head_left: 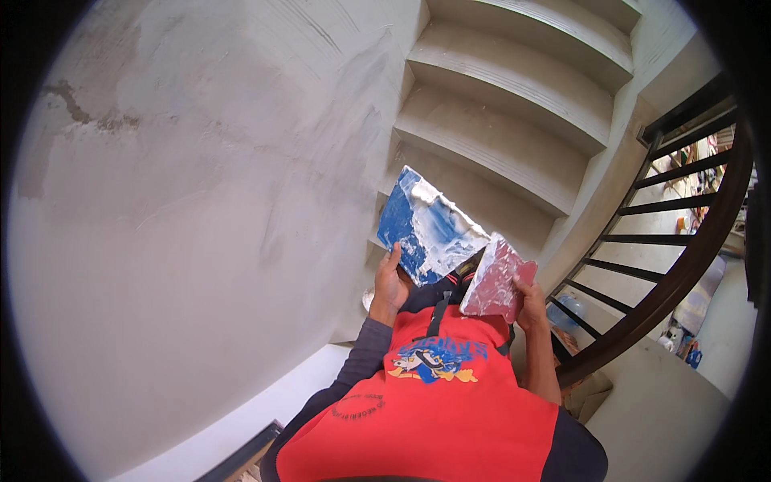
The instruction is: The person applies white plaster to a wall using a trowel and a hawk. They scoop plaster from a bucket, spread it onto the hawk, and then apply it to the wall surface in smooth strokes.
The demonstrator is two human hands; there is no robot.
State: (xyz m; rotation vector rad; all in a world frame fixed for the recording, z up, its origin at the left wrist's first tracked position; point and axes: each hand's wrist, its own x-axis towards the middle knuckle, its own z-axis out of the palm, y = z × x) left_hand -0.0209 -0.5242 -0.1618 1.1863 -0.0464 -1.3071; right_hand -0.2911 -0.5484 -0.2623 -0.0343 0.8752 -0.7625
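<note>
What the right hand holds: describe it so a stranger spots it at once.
Find the dark curved handrail on the right, then the person's right hand left of it. That hand grips a flat, white-smeared red plate, set apart by colour and smaller size from the blue plate beside it.

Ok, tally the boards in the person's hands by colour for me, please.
Blue: 1, the blue board smeared with white paste, in the left hand
Dull red: 1, the dull red board with white smears, in the right hand
Total: 2
</note>
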